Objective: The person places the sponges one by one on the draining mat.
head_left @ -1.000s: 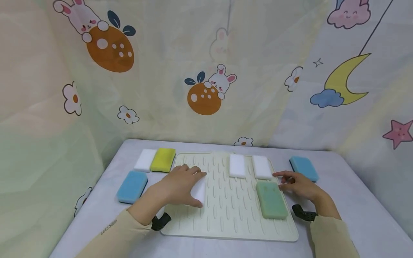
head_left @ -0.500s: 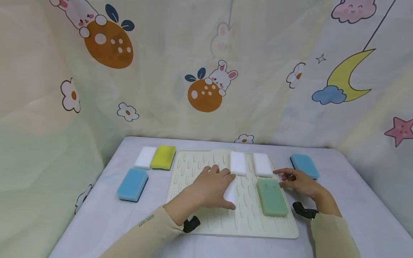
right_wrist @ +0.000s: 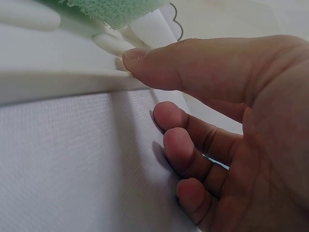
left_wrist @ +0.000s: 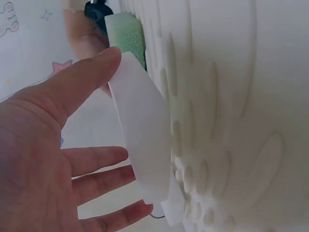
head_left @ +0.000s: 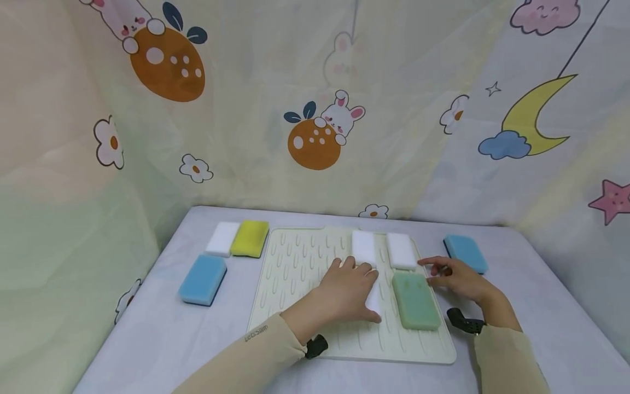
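My left hand (head_left: 346, 290) grips a white sponge block (head_left: 373, 298) between thumb and fingers over the ribbed cream mat (head_left: 285, 279); the left wrist view shows the thumb on one end of this white block (left_wrist: 142, 125) and fingertips along its side. Just right of it lies a green sponge (head_left: 415, 302). Behind are two more white blocks, one (head_left: 363, 247) partly beyond my left fingers, the other (head_left: 401, 251) near the mat's right edge. My right hand (head_left: 455, 280) rests at that edge, thumb touching the rim and the other fingers loosely bent, holding nothing.
Left of the mat lie a blue sponge (head_left: 203, 280), a white block (head_left: 222, 239) and a yellow sponge (head_left: 250, 239). Another blue sponge (head_left: 465, 254) lies beyond my right hand. A printed curtain (head_left: 236, 109) hangs behind the table.
My left hand has moved right across the mat with the white block, from the mat's left part to beside the green sponge. The right hand has stayed in place.
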The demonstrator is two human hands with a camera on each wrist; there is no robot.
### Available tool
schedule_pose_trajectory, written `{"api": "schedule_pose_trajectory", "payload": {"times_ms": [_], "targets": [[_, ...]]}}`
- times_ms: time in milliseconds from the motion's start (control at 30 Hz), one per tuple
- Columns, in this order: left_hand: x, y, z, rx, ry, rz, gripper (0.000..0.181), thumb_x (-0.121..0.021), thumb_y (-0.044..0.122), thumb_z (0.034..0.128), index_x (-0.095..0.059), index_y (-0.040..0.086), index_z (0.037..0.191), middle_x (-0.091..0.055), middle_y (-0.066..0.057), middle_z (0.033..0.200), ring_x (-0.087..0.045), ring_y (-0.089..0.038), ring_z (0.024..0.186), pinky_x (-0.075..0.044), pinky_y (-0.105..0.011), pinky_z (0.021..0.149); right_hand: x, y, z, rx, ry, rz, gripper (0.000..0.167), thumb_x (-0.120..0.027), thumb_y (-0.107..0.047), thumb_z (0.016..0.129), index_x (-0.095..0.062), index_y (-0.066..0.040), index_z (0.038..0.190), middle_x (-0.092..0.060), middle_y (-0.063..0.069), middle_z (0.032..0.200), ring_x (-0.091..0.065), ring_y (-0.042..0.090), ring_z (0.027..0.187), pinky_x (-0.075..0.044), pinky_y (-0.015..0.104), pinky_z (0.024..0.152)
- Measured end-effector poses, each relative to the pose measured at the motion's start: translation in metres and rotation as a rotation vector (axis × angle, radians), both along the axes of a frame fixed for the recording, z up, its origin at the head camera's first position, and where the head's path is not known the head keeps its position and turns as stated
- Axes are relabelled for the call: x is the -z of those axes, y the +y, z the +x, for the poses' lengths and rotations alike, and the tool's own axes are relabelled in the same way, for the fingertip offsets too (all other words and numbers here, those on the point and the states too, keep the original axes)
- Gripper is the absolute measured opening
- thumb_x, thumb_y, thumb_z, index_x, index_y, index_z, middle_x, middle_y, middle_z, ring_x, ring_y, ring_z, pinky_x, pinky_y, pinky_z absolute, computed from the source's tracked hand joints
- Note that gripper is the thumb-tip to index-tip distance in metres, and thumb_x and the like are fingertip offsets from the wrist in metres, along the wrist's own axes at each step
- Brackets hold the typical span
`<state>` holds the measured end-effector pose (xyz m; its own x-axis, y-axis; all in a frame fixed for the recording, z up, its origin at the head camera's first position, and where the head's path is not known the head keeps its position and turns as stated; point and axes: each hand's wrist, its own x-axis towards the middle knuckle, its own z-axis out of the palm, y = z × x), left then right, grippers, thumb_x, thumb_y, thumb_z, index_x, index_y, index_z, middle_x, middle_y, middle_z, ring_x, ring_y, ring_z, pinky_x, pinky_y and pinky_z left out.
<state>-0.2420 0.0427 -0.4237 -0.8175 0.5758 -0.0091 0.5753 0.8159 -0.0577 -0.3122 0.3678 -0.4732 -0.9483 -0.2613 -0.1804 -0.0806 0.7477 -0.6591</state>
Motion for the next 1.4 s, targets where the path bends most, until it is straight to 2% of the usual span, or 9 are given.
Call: {"api": "schedule_pose_trajectory", "payload": {"times_ms": [267, 567, 800, 1000, 1200, 1400], "targets": [[0.004, 0.011, -0.001, -0.016, -0.003, 0.005, 0.087, -0.071, 0.080, 0.0770, -0.059, 0.026, 0.144, -0.058, 0.011, 0.142, -0.053, -0.022, 0.125, -0.046, -0.042, 0.098, -0.003, -0.001, 0.000, -0.002, 0.000, -0.001, 0.052, -0.077, -0.023, 0.091, -0.064, -0.012, 0.140, -0.057, 0.010, 0.108, -0.049, 0.016, 0.082, -0.042, 0.026, 0.067], [0.009, 0.017, -0.001, -0.021, -0.021, 0.000, 0.083, -0.073, 0.081, 0.0744, -0.063, 0.027, 0.138, -0.061, 0.012, 0.136, -0.055, -0.021, 0.123, -0.047, -0.041, 0.096, 0.001, 0.001, 0.000, 0.006, -0.013, -0.009, 0.052, -0.078, -0.022, 0.091, -0.064, -0.012, 0.140, -0.057, 0.011, 0.109, -0.049, 0.017, 0.082, -0.042, 0.026, 0.067], [0.015, 0.020, -0.002, -0.027, -0.007, -0.005, 0.081, -0.071, 0.082, 0.0745, -0.065, 0.026, 0.132, -0.063, 0.011, 0.132, -0.056, -0.022, 0.121, -0.047, -0.040, 0.094, -0.001, 0.000, 0.000, -0.009, -0.007, -0.021, 0.052, -0.077, -0.022, 0.092, -0.063, -0.011, 0.140, -0.057, 0.011, 0.108, -0.049, 0.015, 0.080, -0.042, 0.025, 0.066], [0.012, 0.022, 0.000, -0.049, -0.025, -0.008, 0.084, -0.073, 0.080, 0.0746, -0.064, 0.025, 0.136, -0.063, 0.010, 0.133, -0.056, -0.022, 0.123, -0.047, -0.040, 0.095, -0.005, -0.002, 0.000, -0.009, 0.004, -0.017, 0.051, -0.077, -0.021, 0.091, -0.063, -0.010, 0.140, -0.057, 0.011, 0.108, -0.049, 0.015, 0.080, -0.042, 0.025, 0.066], [0.006, 0.029, 0.003, -0.071, -0.058, -0.059, 0.084, -0.074, 0.078, 0.0759, -0.061, 0.026, 0.141, -0.062, 0.011, 0.138, -0.057, -0.022, 0.125, -0.047, -0.041, 0.101, -0.007, -0.003, 0.004, 0.017, -0.014, -0.018, 0.053, -0.078, -0.023, 0.090, -0.063, -0.010, 0.140, -0.057, 0.011, 0.108, -0.049, 0.016, 0.082, -0.041, 0.026, 0.068], [0.007, 0.030, 0.006, -0.091, -0.055, -0.083, 0.085, -0.073, 0.078, 0.0771, -0.058, 0.026, 0.143, -0.060, 0.009, 0.139, -0.055, -0.022, 0.124, -0.046, -0.041, 0.100, -0.005, -0.005, 0.004, 0.016, -0.017, -0.011, 0.054, -0.078, -0.023, 0.090, -0.063, -0.011, 0.140, -0.057, 0.010, 0.109, -0.049, 0.016, 0.083, -0.041, 0.026, 0.067]]}}
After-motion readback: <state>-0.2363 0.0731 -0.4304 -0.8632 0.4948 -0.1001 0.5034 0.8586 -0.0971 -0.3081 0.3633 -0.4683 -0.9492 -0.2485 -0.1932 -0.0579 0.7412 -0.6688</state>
